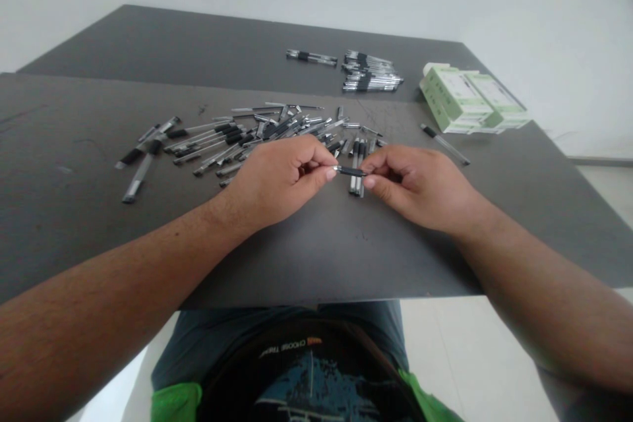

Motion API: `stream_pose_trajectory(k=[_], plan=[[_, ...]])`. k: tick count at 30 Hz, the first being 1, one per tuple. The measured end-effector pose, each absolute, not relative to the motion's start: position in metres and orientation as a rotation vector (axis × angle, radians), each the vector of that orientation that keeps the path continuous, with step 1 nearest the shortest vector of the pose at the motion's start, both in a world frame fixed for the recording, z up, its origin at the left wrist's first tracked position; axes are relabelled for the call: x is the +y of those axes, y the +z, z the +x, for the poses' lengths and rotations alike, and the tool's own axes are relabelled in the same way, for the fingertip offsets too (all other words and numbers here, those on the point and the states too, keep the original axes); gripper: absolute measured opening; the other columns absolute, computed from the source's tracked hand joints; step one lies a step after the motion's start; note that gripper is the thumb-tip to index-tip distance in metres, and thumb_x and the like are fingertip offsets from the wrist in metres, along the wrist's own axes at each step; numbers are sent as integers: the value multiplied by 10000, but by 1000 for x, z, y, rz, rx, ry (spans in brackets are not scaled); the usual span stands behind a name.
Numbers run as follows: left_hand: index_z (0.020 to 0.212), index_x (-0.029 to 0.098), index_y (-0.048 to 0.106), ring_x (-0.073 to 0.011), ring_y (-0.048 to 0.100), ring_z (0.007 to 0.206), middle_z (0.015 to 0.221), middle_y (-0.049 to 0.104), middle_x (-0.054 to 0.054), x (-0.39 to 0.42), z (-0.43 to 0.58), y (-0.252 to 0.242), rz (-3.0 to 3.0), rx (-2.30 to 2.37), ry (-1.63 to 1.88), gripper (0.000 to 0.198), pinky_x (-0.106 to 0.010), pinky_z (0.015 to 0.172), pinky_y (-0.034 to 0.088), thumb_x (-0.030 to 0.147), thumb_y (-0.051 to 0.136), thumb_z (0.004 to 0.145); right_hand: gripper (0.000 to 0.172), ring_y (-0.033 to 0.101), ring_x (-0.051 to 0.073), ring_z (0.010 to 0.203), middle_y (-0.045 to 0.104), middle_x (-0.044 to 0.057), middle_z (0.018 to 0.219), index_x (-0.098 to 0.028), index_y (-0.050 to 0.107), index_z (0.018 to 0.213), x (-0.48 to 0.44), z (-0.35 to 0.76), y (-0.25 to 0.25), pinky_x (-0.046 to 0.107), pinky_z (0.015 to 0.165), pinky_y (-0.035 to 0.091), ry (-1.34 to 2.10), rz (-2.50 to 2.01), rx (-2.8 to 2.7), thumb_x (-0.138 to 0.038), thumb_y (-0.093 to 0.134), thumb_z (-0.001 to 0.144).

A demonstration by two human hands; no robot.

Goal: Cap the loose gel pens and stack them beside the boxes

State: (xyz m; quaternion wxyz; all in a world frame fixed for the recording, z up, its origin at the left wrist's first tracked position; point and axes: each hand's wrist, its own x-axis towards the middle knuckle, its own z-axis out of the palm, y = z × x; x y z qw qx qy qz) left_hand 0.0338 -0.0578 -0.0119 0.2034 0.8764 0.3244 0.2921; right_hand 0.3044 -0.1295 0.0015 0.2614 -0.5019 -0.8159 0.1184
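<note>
Between my two hands, above the near part of the table, is a short pen piece with a black grip (351, 172). My left hand (284, 175) pinches its left end between thumb and fingers. The right end is pinched in the same way by my right hand (418, 184). Just behind the piece, a few pens with black grips (361, 150) lie side by side on the table. A loose heap of pen parts (281, 128), clear barrels, black grips and thin refills, spreads behind and to the left of my left hand.
The grey table (297, 264) has a raised-looking seam across it. At the back lie stacked pens (370, 72) and a smaller pen bundle (311, 57). Green and white boxes (459, 99) stand at the back right, near a single pen (445, 144). Crossed pens (143, 165) lie left.
</note>
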Motion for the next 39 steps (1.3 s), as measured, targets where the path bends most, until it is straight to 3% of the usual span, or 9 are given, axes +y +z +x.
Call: stream_pose_trajectory(k=[3, 8, 13, 17, 23, 27, 32, 36, 39], plan=[[1033, 249, 837, -184, 748, 807, 911, 830, 0, -58, 34, -13, 2455, 881, 825, 139, -300, 785, 559, 306, 711, 1012, 99, 712, 188, 750, 813, 25, 892, -225, 802, 1030, -129, 305, 1, 302, 714, 495, 265, -1345, -2201, -318, 773, 1020], [1037, 246, 837, -177, 752, 806, 900, 825, 5, -57, 33, -13, 2472, 855, 859, 133, -294, 775, 557, 293, 716, 1010, 179, 719, 198, 762, 810, 30, 874, -237, 818, 1021, -128, 305, 0, 308, 722, 497, 279, -1312, -2237, -344, 691, 1090], [1046, 251, 837, -183, 752, 801, 900, 825, 0, -57, 33, -14, 2480, 870, 839, 140, -299, 765, 558, 299, 710, 1011, 108, 691, 180, 722, 799, 18, 862, -225, 809, 1015, -128, 305, 0, 301, 699, 484, 267, -1357, -2213, -324, 765, 1020], [1057, 255, 837, -189, 756, 814, 906, 824, -3, -57, 33, -13, 2495, 873, 832, 149, -310, 784, 571, 312, 705, 1019, 201, 716, 194, 767, 807, 32, 870, -231, 818, 1011, -128, 305, 0, 311, 720, 486, 270, -1317, -2263, -345, 676, 1096], [1050, 249, 838, -192, 764, 828, 923, 834, -7, -58, 34, -12, 2483, 896, 820, 153, -309, 791, 576, 310, 701, 1016, 112, 693, 185, 731, 794, 21, 861, -224, 797, 1010, -129, 305, -1, 307, 711, 492, 241, -1328, -2212, -329, 763, 1033], [1045, 243, 842, -187, 760, 825, 917, 833, -7, -58, 34, -12, 2477, 890, 850, 153, -305, 796, 574, 305, 706, 1012, 200, 707, 196, 754, 797, 32, 856, -228, 813, 995, -128, 305, -1, 314, 716, 484, 235, -1302, -2247, -343, 686, 1097], [1054, 245, 845, -189, 756, 823, 918, 830, -9, -58, 34, -13, 2488, 901, 843, 164, -307, 794, 571, 309, 699, 1015, 139, 700, 188, 727, 800, 27, 862, -218, 805, 1015, -129, 304, 0, 312, 704, 487, 261, -1335, -2198, -345, 756, 1039], [1058, 248, 845, -190, 755, 818, 910, 825, -9, -58, 33, -13, 2493, 900, 840, 165, -308, 800, 576, 322, 702, 1020, 264, 713, 200, 752, 805, 35, 856, -235, 819, 999, -129, 305, 0, 320, 723, 495, 289, -1325, -2241, -414, 664, 1116], [1060, 251, 844, -196, 761, 830, 919, 827, -10, -58, 33, -13, 2496, 919, 849, 163, -314, 801, 578, 325, 704, 1019, 241, 723, 206, 773, 817, 43, 899, -230, 819, 1044, -129, 305, 0, 322, 732, 504, 298, -1339, -2211, -433, 701, 1098]])
